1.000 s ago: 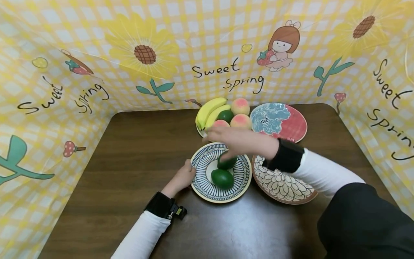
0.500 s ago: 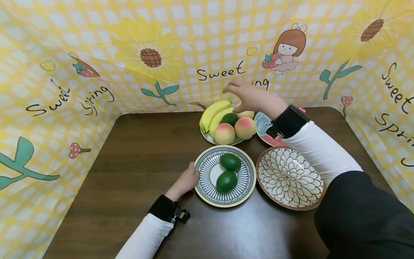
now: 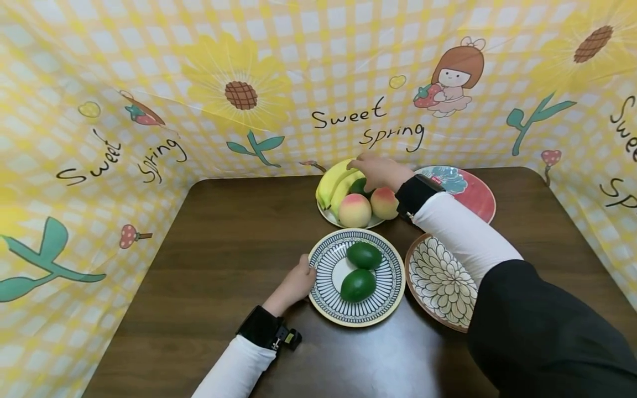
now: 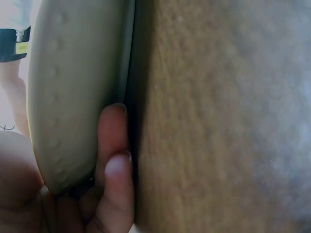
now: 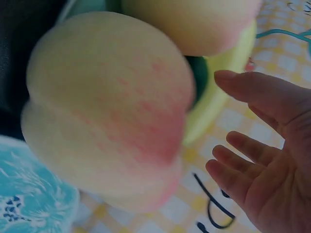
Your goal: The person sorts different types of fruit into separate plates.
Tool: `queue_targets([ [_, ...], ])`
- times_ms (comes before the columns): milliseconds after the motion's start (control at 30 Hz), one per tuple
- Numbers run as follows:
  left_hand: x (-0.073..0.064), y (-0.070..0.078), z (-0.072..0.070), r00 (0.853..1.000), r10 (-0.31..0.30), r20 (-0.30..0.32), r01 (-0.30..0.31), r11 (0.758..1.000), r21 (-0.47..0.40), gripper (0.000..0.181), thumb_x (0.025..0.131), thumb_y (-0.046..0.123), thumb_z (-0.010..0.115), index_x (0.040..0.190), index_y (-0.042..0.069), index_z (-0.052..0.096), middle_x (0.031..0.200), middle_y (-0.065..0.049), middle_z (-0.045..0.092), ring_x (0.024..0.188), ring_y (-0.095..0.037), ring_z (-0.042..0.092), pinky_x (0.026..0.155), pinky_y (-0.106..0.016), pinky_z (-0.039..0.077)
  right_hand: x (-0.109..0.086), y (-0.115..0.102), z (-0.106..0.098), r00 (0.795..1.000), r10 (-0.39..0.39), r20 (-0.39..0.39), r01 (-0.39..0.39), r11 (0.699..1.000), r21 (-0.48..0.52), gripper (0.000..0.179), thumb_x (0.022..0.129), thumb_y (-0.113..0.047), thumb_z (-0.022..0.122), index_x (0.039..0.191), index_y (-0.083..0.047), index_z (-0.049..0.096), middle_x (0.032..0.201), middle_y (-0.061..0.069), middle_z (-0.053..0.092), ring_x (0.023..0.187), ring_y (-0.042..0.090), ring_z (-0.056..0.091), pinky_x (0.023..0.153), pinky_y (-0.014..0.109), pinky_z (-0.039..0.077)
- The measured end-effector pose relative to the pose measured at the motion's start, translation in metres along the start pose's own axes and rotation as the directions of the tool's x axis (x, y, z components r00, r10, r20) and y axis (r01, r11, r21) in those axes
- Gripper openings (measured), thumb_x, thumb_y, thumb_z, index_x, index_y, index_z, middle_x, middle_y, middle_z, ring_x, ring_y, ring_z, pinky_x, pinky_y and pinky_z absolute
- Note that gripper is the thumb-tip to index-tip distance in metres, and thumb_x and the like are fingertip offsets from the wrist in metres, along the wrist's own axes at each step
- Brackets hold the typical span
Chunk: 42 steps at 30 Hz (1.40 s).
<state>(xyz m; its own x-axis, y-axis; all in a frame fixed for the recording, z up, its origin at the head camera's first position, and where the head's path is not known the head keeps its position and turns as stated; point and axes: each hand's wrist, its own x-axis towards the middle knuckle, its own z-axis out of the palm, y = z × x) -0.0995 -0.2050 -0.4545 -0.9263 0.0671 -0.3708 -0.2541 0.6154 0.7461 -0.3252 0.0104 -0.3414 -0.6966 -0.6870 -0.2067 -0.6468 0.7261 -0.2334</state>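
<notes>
My left hand (image 3: pixel 297 281) grips the left rim of a blue-and-white striped plate (image 3: pixel 325 279). In the left wrist view its fingers (image 4: pixel 112 131) curl beneath the plate's pale underside (image 4: pixel 77 97). Two smooth, dark green oval fruits (image 3: pixel 358 286) lie on this plate. My right hand (image 3: pixel 380 170) hovers over the fruit plate (image 3: pixel 325 217) behind, fingers spread and holding nothing. Bananas (image 3: pixel 334 182), peaches (image 3: pixel 355 210) and another dark green oval fruit (image 3: pixel 359 188) lie there. In the right wrist view, one peach (image 5: pixel 112 102) looms close, with the thumb apart from it.
A bowl-like plate with a brown rim and petal pattern (image 3: pixel 440 276) stands right of the striped plate, partly under my right arm. Behind it is a red-and-blue flowered plate (image 3: pixel 478 199). A yellow checked cloth (image 3: pixel 278 72) walls the back and sides of the wooden table (image 3: pixel 224 243).
My right hand has left the green fruit on the striped plate, risen to the back, then lowered over the fruit plate. My left hand keeps its hold on the rim. The head view has shifted slightly.
</notes>
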Motion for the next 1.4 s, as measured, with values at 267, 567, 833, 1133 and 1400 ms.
queue_targets([
  [267, -0.002, 0.003, 0.004, 1.0, -0.007, 0.008, 0.007, 1.0, -0.017, 0.049, 0.109, 0.016, 0.031, 0.151, -0.008, 0.023, 0.099, -0.023, 0.066, 0.06, -0.017, 0.057, 0.052, -0.028, 0.045, 0.007, 0.005, 0.021, 0.999, -0.024, 0.028, 0.023, 0.999, 0.047, 0.063, 0.081, 0.011, 0.06, 0.142, -0.004, 0.055, 0.141, 0.023, 0.055, 0.13, 0.037, 0.051, 0.114, 0.046, 0.041],
  [567, -0.001, 0.002, 0.007, 0.999, -0.026, 0.032, 0.027, 0.999, -0.033, 0.05, 0.11, 0.017, 0.032, 0.153, -0.006, 0.022, 0.093, -0.019, 0.065, 0.055, -0.016, 0.055, 0.05, -0.028, 0.046, 0.007, 0.005, 0.028, 0.998, -0.057, 0.027, 0.056, 0.997, 0.046, 0.047, 0.077, 0.017, 0.055, 0.119, -0.003, 0.065, 0.116, 0.022, 0.065, 0.096, 0.031, 0.053, 0.097, 0.041, 0.046],
  [833, -0.002, 0.001, 0.011, 0.999, -0.009, 0.046, 0.011, 1.0, -0.027, 0.052, 0.11, 0.015, 0.031, 0.155, -0.008, 0.018, 0.089, -0.019, 0.064, 0.054, -0.017, 0.053, 0.049, -0.029, 0.046, 0.012, 0.008, 0.032, 0.996, -0.049, 0.069, 0.049, 0.999, 0.003, 0.045, 0.078, 0.017, 0.057, 0.116, -0.005, 0.064, 0.116, 0.019, 0.064, 0.092, 0.029, 0.052, 0.089, 0.038, 0.046],
  [1133, 0.0, 0.003, 0.007, 0.999, -0.033, 0.035, 0.033, 0.999, -0.003, 0.052, 0.11, 0.016, 0.032, 0.154, -0.008, 0.019, 0.092, -0.02, 0.065, 0.053, -0.017, 0.053, 0.05, -0.028, 0.045, 0.012, 0.011, 0.032, 0.995, -0.099, -0.003, 0.099, 0.994, 0.039, 0.037, 0.076, 0.014, 0.06, 0.109, -0.003, 0.066, 0.107, 0.019, 0.067, 0.091, 0.029, 0.054, 0.091, 0.042, 0.047],
  [1400, 0.002, 0.002, 0.0, 0.999, -0.039, 0.014, 0.039, 0.999, 0.004, 0.051, 0.11, 0.016, 0.033, 0.153, -0.008, 0.021, 0.088, -0.018, 0.064, 0.053, -0.017, 0.053, 0.049, -0.028, 0.045, 0.022, 0.012, 0.021, 0.999, -0.048, -0.009, 0.049, 0.987, 0.151, 0.063, 0.076, 0.002, 0.071, 0.137, -0.003, 0.054, 0.125, 0.022, 0.063, 0.106, 0.032, 0.054, 0.099, 0.043, 0.045],
])
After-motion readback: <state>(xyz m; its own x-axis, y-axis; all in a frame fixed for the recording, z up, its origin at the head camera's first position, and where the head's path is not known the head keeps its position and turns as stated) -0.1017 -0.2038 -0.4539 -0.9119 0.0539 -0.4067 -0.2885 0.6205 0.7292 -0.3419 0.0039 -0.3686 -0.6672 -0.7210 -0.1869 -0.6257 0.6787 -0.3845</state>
